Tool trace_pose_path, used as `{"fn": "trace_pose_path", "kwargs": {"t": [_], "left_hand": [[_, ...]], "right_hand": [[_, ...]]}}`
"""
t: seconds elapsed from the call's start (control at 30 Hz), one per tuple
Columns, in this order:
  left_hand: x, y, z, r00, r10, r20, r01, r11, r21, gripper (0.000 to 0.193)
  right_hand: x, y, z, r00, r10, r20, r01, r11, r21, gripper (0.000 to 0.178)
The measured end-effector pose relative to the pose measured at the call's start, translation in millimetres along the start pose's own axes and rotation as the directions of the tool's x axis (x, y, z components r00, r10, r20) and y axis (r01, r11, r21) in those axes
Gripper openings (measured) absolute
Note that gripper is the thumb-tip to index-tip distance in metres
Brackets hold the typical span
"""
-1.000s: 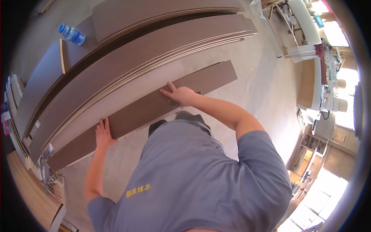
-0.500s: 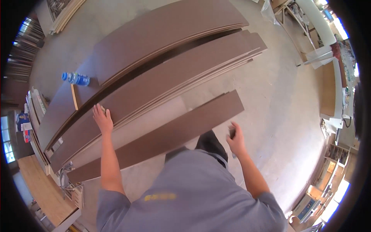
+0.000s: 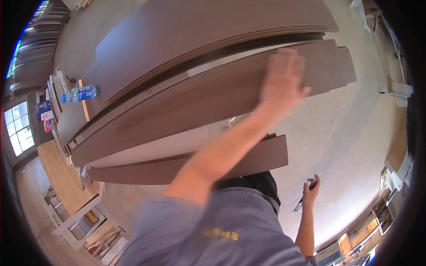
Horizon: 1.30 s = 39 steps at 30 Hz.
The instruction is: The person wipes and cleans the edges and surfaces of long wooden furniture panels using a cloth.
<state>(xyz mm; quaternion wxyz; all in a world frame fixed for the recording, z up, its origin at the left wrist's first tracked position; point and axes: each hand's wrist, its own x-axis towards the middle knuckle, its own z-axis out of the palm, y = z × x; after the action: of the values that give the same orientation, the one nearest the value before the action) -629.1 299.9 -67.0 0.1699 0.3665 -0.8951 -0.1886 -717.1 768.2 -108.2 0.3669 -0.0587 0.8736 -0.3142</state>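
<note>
My left hand [image 3: 285,82] reaches across to the right part of the middle stack of brown boards [image 3: 177,108]. Its fingers are stretched out flat, palm toward the top board, and blurred by motion; I cannot tell whether it presses on the surface. Lower right, over the floor, my right hand [image 3: 312,193] is closed round a slim dark tool [image 3: 299,205], whose kind is not clear. Nearest to my body lies a narrow stack of brown boards [image 3: 137,173], partly covered by my left forearm.
Beyond the middle stack lies a wider stack of brown panels [image 3: 213,22]. A blue-labelled plastic bottle [image 3: 82,93] lies on its left part, by a thin wooden strip [image 3: 84,108]. A wooden tabletop [image 3: 64,175] stands at the left. Shelves with wooden pieces [image 3: 368,226] line the lower right.
My left hand has swept from the left part of the middle stack far to the right along it. My right hand has moved right and lower, and the dark tool shows more. The view has shifted.
</note>
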Motion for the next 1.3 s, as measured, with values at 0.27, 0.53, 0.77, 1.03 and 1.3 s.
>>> {"fn": "trace_pose_path", "kwargs": {"t": [0.27,0.53,0.77,1.03,1.3], "left_hand": [[-191.8,-181.7,-95.6,0.975,-0.202,-0.096,0.223,0.853,0.471,0.064],[-51.3,-40.2,-47.0,0.958,-0.265,0.112,0.202,0.896,0.395,0.08],[77.4,75.4,56.3,0.964,0.229,0.135,-0.237,0.97,0.046,0.083],[56.5,56.7,23.0,0.984,0.05,0.169,-0.093,0.961,0.262,0.084],[-12.8,-38.4,0.0,0.982,0.16,-0.099,-0.17,0.979,-0.111,0.055]], "right_hand": [[53.3,-42.7,-8.9,0.998,-0.038,0.047,0.038,0.999,-0.003,0.057],[25.7,-34.5,-3.5,0.999,0.022,0.024,-0.024,0.999,0.047,0.056],[31.9,-42.7,3.2,0.999,-0.018,0.05,0.009,0.985,0.174,0.054],[26.5,-25.7,-6.5,0.997,0.075,0.005,-0.075,0.974,0.212,0.054],[36.3,-36.8,3.8,0.997,0.027,0.066,-0.041,0.975,0.219,0.052]]}}
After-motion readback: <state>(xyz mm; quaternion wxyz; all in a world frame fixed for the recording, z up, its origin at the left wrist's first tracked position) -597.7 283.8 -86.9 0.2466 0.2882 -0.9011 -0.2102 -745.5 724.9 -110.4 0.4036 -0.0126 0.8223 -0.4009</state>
